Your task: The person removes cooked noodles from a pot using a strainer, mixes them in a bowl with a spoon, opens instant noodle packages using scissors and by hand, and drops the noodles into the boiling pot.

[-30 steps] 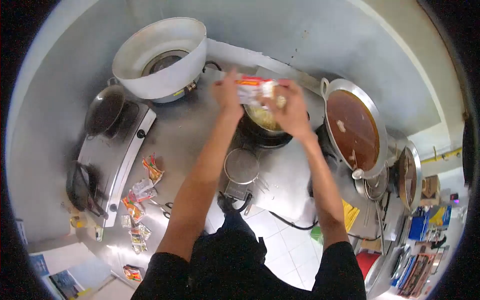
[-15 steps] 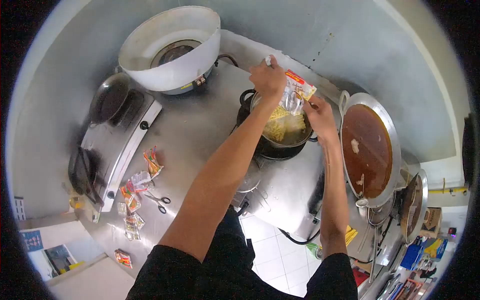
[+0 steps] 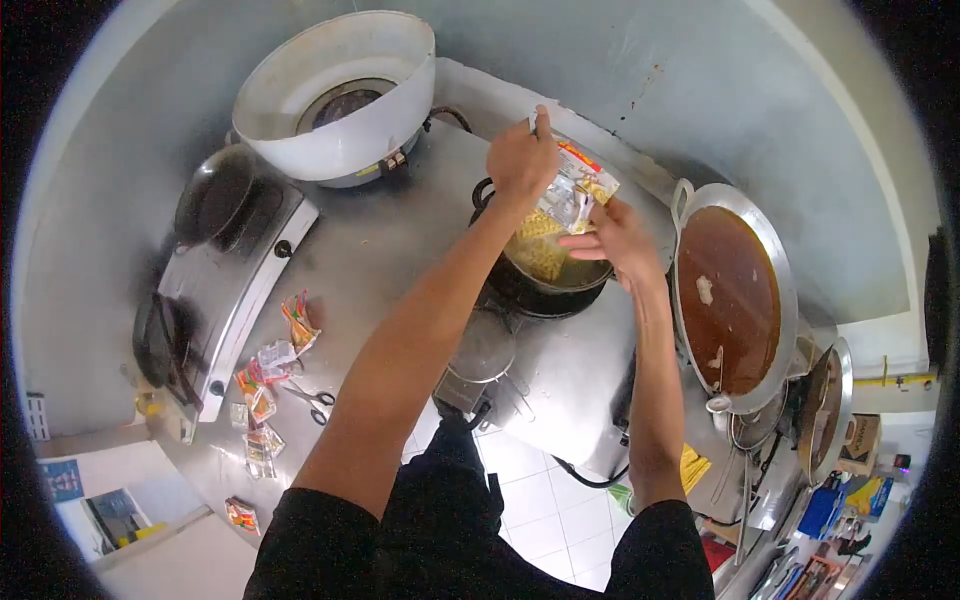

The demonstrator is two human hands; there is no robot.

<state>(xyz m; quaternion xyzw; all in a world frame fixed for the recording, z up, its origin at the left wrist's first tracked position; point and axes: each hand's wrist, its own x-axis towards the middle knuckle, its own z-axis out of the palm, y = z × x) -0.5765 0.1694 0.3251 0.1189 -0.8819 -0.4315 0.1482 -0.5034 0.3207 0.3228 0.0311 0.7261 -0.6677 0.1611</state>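
Note:
My left hand (image 3: pixel 522 168) is closed on the top edge of a torn instant noodle packet (image 3: pixel 570 185), its thumb pointing up. The packet hangs tilted over a dark pot (image 3: pixel 560 300), its silvery inside showing. Pale yellow noodle blocks (image 3: pixel 540 250) lie in the pot below, in what looks like steaming liquid. My right hand (image 3: pixel 628 245) is at the packet's lower right corner with its fingers apart. Its upper fingertips are close to the packet edge; whether they touch it I cannot tell. Other fingers stretch left over the pot rim.
Right of the pot stands a wide pan of reddish-brown liquid (image 3: pixel 730 300). A strainer (image 3: pixel 482 345) lies in front. Scissors (image 3: pixel 318 402), opened wrappers (image 3: pixel 300 320) and small sachets (image 3: pixel 262 445) lie left. Behind are a stove (image 3: pixel 255 290) with pans and a large white-ringed burner (image 3: pixel 350 145).
My right hand has loosened from the packet's corner and dropped slightly, fingers spreading. My left hand and the packet have shifted a little left. More of the strainer shows.

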